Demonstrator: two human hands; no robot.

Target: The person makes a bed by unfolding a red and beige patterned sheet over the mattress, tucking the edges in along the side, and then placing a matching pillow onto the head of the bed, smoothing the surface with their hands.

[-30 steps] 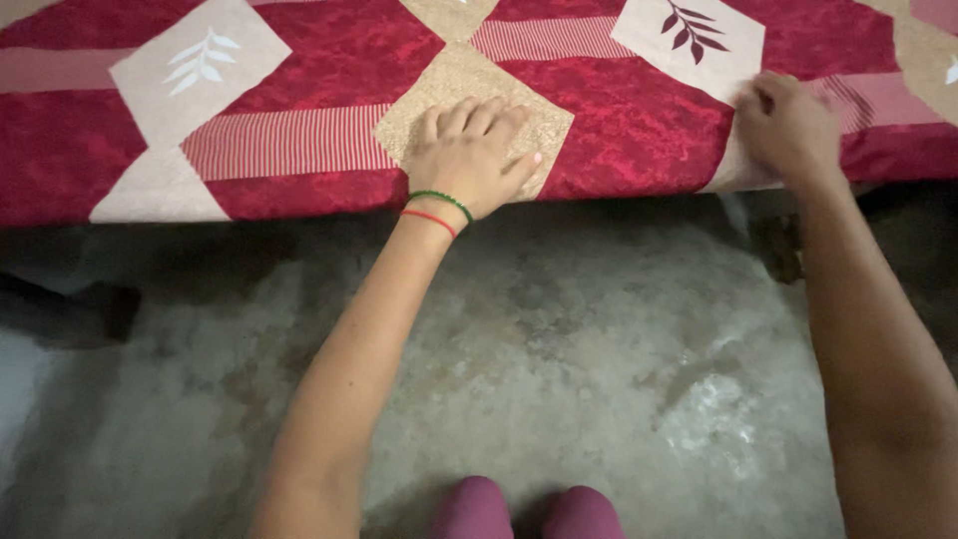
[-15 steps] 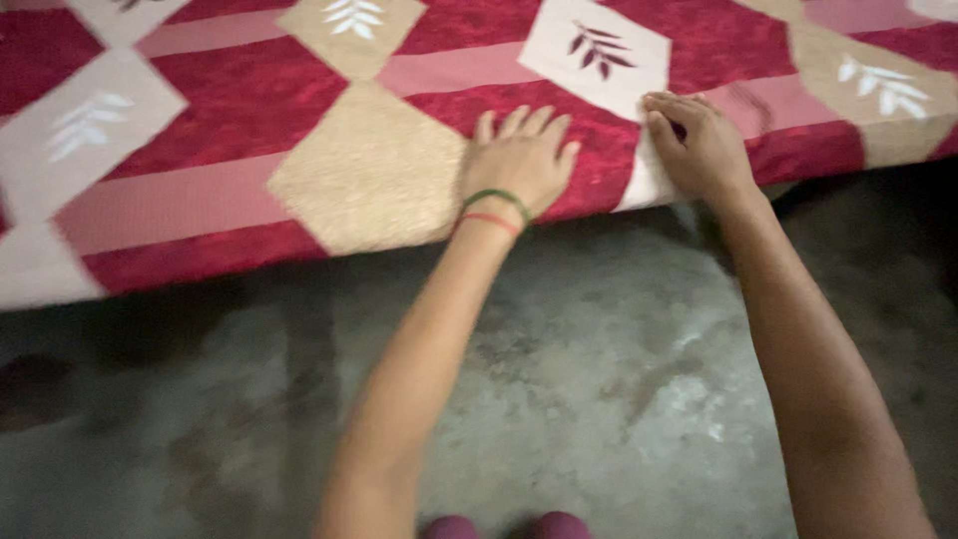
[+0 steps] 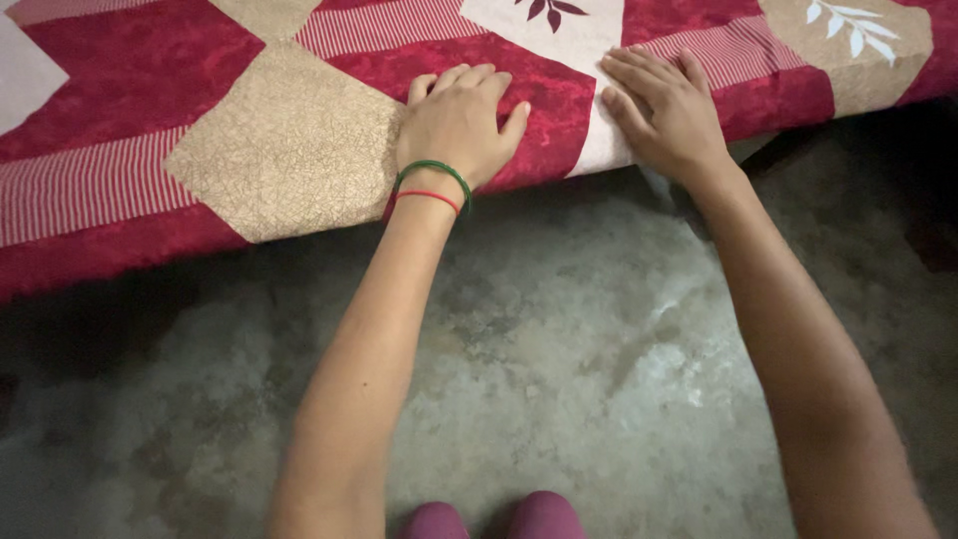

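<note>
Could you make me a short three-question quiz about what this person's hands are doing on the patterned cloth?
1. True or false: both hands lie flat, palms down, on the bedcover.
2. Which wrist wears the green and red bands? A) left B) right C) both
3. Fill in: below the cloth's edge lies a bare grey ____ floor.

Key:
1. True. The left hand rests on a dark red patch beside a tan patch; the right hand rests across a pale patch and a striped one. Neither grips a fold.
2. A, the left.
3. Concrete, mottled and stained.
</note>
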